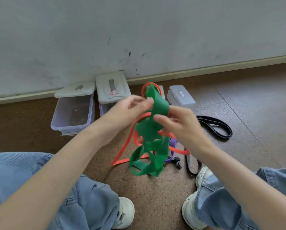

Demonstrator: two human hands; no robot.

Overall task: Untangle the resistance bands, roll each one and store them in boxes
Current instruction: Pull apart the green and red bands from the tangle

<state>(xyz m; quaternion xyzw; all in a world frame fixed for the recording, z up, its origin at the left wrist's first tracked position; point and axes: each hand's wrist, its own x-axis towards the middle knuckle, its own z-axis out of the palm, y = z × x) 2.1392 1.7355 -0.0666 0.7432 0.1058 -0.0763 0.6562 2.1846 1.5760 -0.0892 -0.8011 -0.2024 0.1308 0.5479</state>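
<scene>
Knees in jeans [39, 176] frame the floor. Left hand [130, 107] pinches the green band [149, 130] near its top; right hand [177, 125] grips it lower. Green hangs tangled with the red band [127, 146]. Open box [72, 113] by the wall.

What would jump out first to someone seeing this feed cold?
The green band, held up mid-frame in a knot with an orange band, pinched by the left hand at the top and the right hand just below. Behind, by the wall, an open clear box stands with its lid propped at the back. A black band lies loose on the floor to the right.
</scene>
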